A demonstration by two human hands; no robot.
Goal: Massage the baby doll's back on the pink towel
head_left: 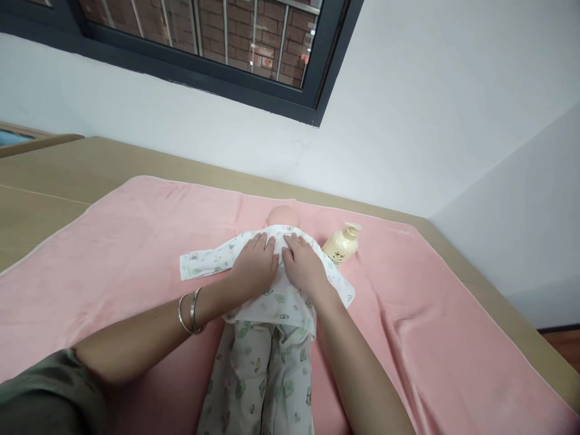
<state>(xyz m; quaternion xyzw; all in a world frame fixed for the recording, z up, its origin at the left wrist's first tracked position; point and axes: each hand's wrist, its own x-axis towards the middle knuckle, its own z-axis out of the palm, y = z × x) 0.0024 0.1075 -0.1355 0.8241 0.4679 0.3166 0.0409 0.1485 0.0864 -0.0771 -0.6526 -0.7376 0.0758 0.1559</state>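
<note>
A baby doll lies on the pink blanket (113,254), its bald head (283,215) pointing away from me. It wears a white printed top (281,302) and matching trousers (247,368). My left hand (256,263) rests flat on the upper part of the top, left of the middle. Opposite it, my right hand (303,263) lies on the same part, fingers stretched toward the doll's head. The two hands are close together, thumbs side by side. Just right of the doll's shoulder, a pale yellow pump bottle (342,244) leans or lies on the blanket.
Under the blanket is a wooden surface (58,175), its back edge along a white wall (408,109). A dark-framed window (203,60) with bars outside is above. Folds (394,326) run through the blanket at the right. Two bangles (193,311) circle my left wrist.
</note>
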